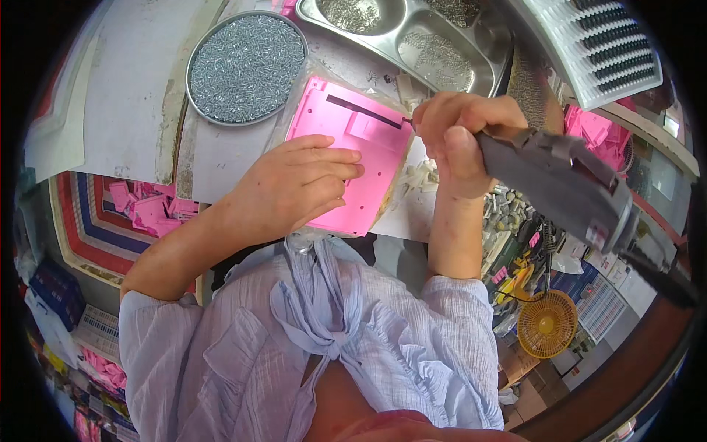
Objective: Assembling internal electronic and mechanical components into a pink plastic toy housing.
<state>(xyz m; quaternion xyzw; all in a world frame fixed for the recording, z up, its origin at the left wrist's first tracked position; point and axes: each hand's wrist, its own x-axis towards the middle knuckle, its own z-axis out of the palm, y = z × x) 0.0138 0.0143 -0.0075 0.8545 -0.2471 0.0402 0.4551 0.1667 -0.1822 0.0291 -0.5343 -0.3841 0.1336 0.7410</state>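
Observation:
A flat pink plastic panel [359, 193] with a dark slot and small holes lies on a clear plastic-wrapped pad at the middle of the table. My left hand [308, 179] rests on its left side, fingers stretched over the surface and apart. A dark grey power screwdriver [549, 173] is gripped in my right hand [464, 136], its body slanting down to the right. The tool's thin tip meets the panel's upper right corner; whether it sits in a screw there is too small to tell.
A round metal dish [247, 68] full of small screws stands beyond the panel. A steel compartment tray [405, 33] with small metal parts is at the back. Pink parts [151, 210] lie in a striped box at left. A white rack [600, 51] and yellow basket [547, 324] are at right.

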